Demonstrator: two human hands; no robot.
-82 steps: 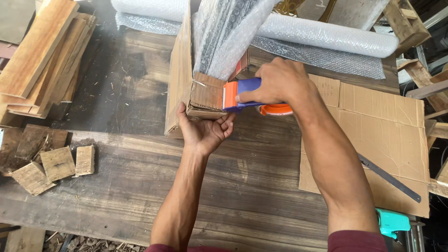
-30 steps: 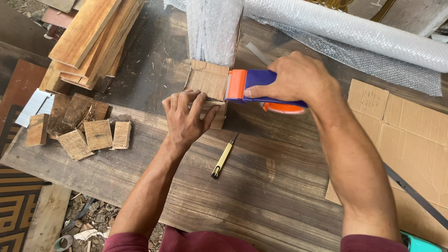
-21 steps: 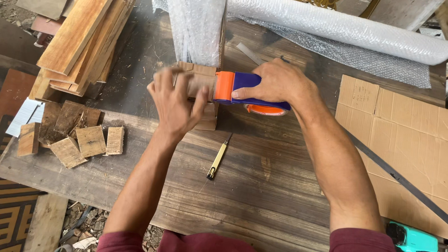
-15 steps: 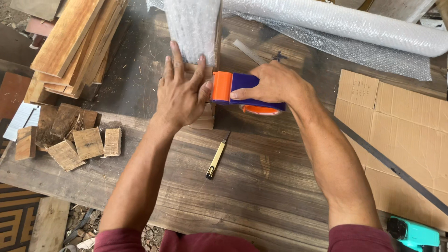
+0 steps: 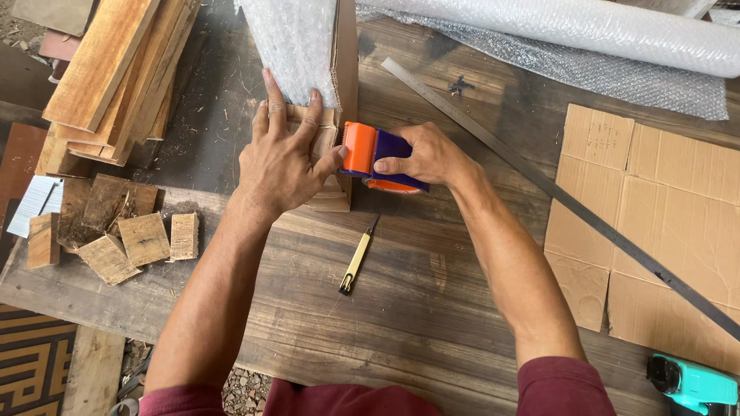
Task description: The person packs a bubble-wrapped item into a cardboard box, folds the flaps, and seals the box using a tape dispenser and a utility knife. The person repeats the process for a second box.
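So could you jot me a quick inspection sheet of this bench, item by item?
Surface: worn wooden workbench, dusty.
Job's things: bubble-wrapped cardboard parcel; orange and blue tape dispenser against its end.
Clutter: yellow utility knife, long metal ruler, flat cardboard sheet, bubble wrap roll, wood blocks, stacked planks, teal tool.
Grips: left hand flat on the parcel; right hand holding the dispenser.
Cables: nothing seen.
Surroundings: patterned mat.

A yellow-handled utility knife (image 5: 356,260) lies mid-worktop; wood offcuts (image 5: 139,239) at nine o'clock, flat cardboard (image 5: 663,208) at three, bubble-wrap roll (image 5: 570,27) at one.
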